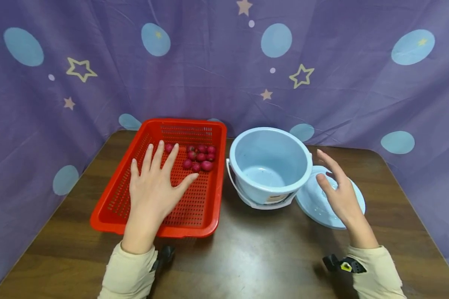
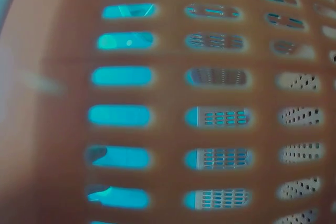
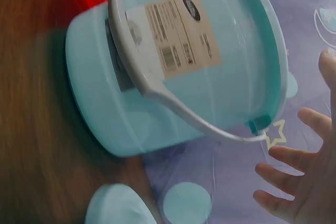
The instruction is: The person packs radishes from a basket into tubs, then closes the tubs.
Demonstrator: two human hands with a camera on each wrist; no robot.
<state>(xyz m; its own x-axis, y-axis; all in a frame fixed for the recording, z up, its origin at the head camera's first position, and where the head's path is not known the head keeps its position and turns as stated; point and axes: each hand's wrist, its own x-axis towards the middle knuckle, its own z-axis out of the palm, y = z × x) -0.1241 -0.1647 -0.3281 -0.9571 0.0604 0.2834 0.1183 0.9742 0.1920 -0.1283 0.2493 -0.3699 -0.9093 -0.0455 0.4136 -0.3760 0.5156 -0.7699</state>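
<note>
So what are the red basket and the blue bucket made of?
The basket looks like hard moulded plastic: bright even red, slightly shiny, with neat rows of slots in its floor and walls. The bucket also looks plastic: smooth pale blue walls with a soft sheen, a thin white handle and a paper-looking label on its side.

Probably staged recording corner: star-print purple curtain (image 1: 217,74) behind small wooden table (image 1: 254,257)

The dark wooden counter (image 1: 247,257) carries a red basket (image 1: 108,216) under the left grip, a blue bucket (image 1: 269,166) and its lid (image 1: 314,203) beside the right grip.
</note>
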